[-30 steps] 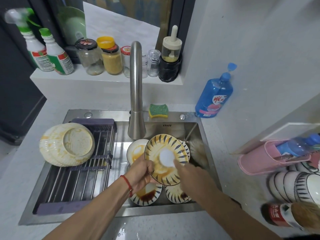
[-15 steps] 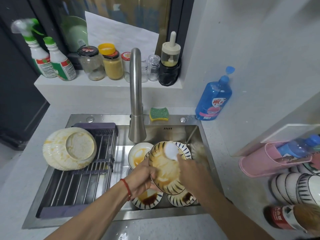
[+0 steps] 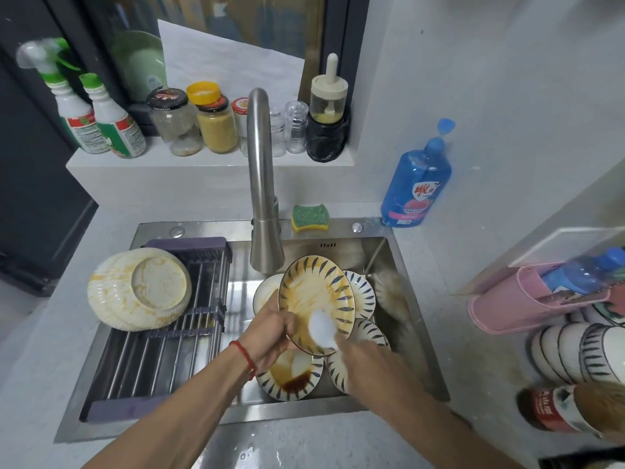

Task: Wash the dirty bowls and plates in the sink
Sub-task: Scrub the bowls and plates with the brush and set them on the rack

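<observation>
Left hand (image 3: pixel 270 328) grips the plate (image 3: pixel 316 301) tilted over the sink (image 3: pixel 399 265) so the right hand (image 3: pixel 368 363), gripping a white scrubber (image 3: pixel 323 330), reaches its face.

- I see two green-capped spray bottles (image 3: pixel 98 120) and several jars (image 3: pixel 194 121) on the ledge.
- Blue soap bottle (image 3: pixel 416 184) on worktop (image 3: pixel 439 333), right of green-yellow sponge (image 3: pixel 310 218).
- Pink holder (image 3: pixel 527 299) far right.

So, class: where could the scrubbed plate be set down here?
Free: the bare rack bars in front of the upturned bowl. Crowded: the sink basin full of dirty plates, and the ledge of jars.
</observation>
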`<state>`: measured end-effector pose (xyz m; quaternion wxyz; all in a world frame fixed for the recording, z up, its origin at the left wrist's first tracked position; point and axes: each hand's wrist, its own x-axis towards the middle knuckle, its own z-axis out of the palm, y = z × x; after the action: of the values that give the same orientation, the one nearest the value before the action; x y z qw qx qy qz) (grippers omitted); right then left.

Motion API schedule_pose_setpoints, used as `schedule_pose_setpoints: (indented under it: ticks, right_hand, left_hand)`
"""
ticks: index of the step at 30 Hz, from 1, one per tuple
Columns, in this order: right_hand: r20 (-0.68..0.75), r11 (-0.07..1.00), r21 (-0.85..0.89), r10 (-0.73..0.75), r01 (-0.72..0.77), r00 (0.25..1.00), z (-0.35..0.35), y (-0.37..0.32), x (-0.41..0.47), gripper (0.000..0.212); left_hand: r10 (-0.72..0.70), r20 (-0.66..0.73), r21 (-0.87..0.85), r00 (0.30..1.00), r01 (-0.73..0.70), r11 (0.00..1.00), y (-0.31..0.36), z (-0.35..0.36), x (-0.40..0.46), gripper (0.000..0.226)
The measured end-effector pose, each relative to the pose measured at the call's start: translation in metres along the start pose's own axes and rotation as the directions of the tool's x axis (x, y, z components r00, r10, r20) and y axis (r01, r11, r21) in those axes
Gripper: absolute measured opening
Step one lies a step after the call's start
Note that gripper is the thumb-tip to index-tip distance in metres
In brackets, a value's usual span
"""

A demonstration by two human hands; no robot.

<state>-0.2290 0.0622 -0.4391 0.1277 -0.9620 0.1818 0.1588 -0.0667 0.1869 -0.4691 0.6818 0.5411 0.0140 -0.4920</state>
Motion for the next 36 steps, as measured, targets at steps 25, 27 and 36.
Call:
schedule_pose_setpoints:
  ticks: [25,27,36]
  right_hand:
    - [-0.06,0.992,0.07,-0.099,0.103,0.993,-0.02,0.002,0.02,0.059]
    - [-0.086,0.997,0.07,-0.019,0.025,0.996,-0.021,0.016,0.02,0.06]
    - [0.016,0.994,-0.078,0.075,-0.074,0.997,-0.009,0.016,0.002,0.066]
  left_hand:
    - [-0.215,0.205,-0.051,0.955,0.23,0.972,0.003,0.009,-0.008,0.073]
    - [-0.184,0.204,-0.092,0.961,0.206,0.974,0.003,0.007,-0.005,0.077]
    - [-0.096,0.127,-0.097,0.987,0.108,0.989,0.005,0.004,0.005,0.073]
